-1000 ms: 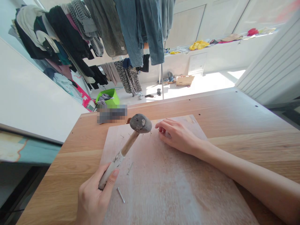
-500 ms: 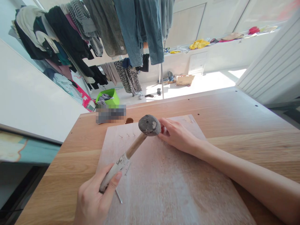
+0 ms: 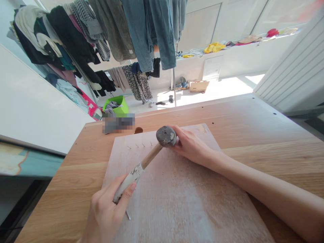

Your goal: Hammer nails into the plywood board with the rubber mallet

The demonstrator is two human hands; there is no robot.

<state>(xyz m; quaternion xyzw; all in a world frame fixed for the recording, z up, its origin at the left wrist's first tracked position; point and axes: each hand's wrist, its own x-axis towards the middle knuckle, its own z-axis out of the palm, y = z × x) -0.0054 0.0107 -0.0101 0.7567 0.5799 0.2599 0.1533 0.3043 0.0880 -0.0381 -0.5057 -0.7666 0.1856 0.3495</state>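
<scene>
My left hand (image 3: 108,206) is wrapped around the worn white grip of a mallet (image 3: 151,156). Its dark grey head (image 3: 165,136) is raised toward the far part of a pale wooden board (image 3: 177,195). Right behind the head is my right hand (image 3: 191,143), resting at the board's far side with fingers drawn together. The mallet covers those fingertips, so what they pinch is hidden. Several thin nails (image 3: 143,145) stand up in a row at the board's far left. One loose nail (image 3: 128,215) lies beside my left hand, partly covered.
The board lies on a wooden tabletop (image 3: 265,135) with small dark holes. A blurred grey item (image 3: 118,124) sits at the table's far left edge. Beyond are a green basket (image 3: 118,104), hanging clothes (image 3: 141,33) and a cardboard box (image 3: 199,86) on the floor.
My left hand and the mallet have shifted right and slightly, so the head covers more of my right fingers. A standing nail shows left of the head; one loose nail is now hidden.
</scene>
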